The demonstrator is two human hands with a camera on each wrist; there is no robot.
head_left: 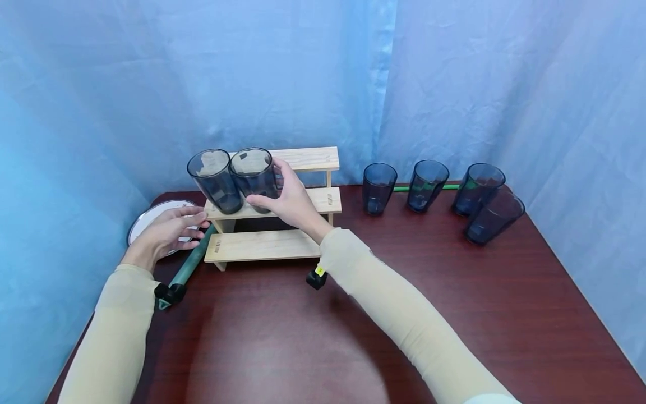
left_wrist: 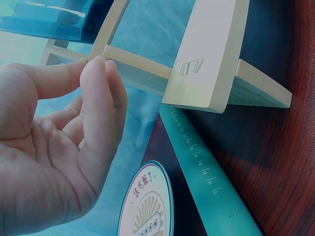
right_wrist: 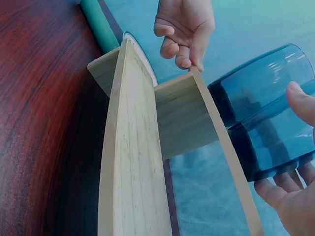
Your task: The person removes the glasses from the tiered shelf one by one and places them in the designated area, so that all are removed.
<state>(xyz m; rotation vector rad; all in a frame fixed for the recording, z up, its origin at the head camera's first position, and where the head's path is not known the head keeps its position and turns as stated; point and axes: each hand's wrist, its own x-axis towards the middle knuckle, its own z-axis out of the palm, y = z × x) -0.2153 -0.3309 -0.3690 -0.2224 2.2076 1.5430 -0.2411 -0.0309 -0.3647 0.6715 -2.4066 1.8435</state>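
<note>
A three-tier wooden display stand stands at the left back of the table. Two tinted drinking glasses sit side by side on its middle tier: a left glass and a right glass. My right hand grips the right glass from its right side, thumb in front, other fingers behind. With thumb and fingertips, my left hand pinches the left end of the middle tier, just beside the left glass. The right wrist view shows that pinch at the board's corner, and both glasses close together.
Several more tinted glasses stand to the right along the back, with a front one overlapping another. A green tube with printed numbers and a round white plate lie left of the stand. Blue curtains enclose the table.
</note>
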